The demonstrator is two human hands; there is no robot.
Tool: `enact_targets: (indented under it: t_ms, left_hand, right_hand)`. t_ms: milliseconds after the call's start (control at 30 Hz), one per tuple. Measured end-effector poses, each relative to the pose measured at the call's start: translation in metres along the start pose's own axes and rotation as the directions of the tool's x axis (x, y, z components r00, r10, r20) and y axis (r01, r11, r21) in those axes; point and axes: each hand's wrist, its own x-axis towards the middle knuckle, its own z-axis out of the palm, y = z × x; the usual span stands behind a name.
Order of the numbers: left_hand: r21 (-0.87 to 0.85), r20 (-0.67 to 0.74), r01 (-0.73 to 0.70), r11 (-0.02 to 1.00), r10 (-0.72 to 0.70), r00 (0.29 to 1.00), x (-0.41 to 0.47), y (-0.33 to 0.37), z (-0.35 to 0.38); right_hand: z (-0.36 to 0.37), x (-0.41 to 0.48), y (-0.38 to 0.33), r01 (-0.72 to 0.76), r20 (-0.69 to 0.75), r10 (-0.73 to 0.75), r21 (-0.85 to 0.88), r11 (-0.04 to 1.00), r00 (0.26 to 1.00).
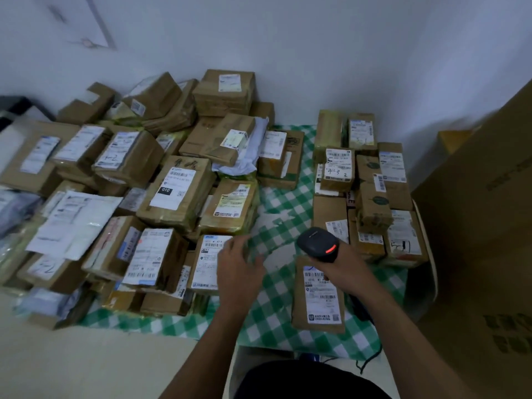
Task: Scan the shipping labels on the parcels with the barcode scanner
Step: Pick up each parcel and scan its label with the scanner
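Right hand point(338, 269) closed around the handle of the black barcode scanner point(319, 245), head tilted up and left, a red light glowing on its side. Held just above the top edge of a single brown parcel point(318, 298) lying flat on the green-and-white checked cloth point(276, 203) over the worktop, white shipping label point(321, 295) facing up. Left hand point(237, 264) open, fingers spread, resting against the near parcel point(208, 262) at the right edge of the big heap point(129, 182) on the left, partly covering its label. Smaller stack of labelled parcels point(371, 191) at the right rear, well apart from the heap. Large cardboard box point(483, 226) standing at the far right.
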Motion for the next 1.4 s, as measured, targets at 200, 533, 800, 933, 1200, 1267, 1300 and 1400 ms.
enact_targets:
  t_ms: [200,533,800,933,1200,1267,1300,1400]
  left_hand:
    - [0.244,0.095,0.301,0.922,-0.331,0.939,0.018,-0.040,-0.032]
    - [0.087,0.129,0.337,0.937,-0.346,0.929,-0.002,-0.030,-0.048]
    - [-0.458,0.213,0.216,0.862,-0.130,0.968,-0.007,0.040,-0.032]
    - [-0.580,0.235,0.162,0.798,-0.027,0.972,-0.010,0.068,-0.016]
    - [-0.688,0.425,0.286,0.667,0.050,0.904,-0.001,0.077,-0.016]
    - [-0.683,0.523,0.366,0.633,0.073,0.849,0.006,0.076,-0.020]
    - [-0.661,0.559,0.384,0.645,0.082,0.825,0.010,0.075,-0.021]
    - [-0.657,0.586,0.391,0.645,0.109,0.803,0.014,0.077,-0.026]
  right_hand:
    - [0.018,0.011,-0.022,0.048,0.113,-0.043,-0.046,0.998,0.993]
    - [0.024,0.009,-0.034,0.120,0.113,-0.117,-0.023,0.993,0.987]
    - [0.018,-0.002,-0.042,0.136,-0.090,-0.121,0.186,0.973,0.989]
    - [0.012,-0.011,-0.040,0.201,-0.203,-0.138,0.327,0.923,0.969]
    - [-0.033,-0.017,-0.042,0.135,-0.242,-0.003,0.529,0.838,0.970]
    - [-0.042,-0.017,-0.042,0.115,-0.187,-0.017,0.530,0.840,0.982]
    - [-0.045,-0.017,-0.042,0.113,-0.164,-0.031,0.522,0.845,0.986]
    - [-0.050,-0.017,-0.045,0.123,-0.155,-0.054,0.483,0.867,0.987]
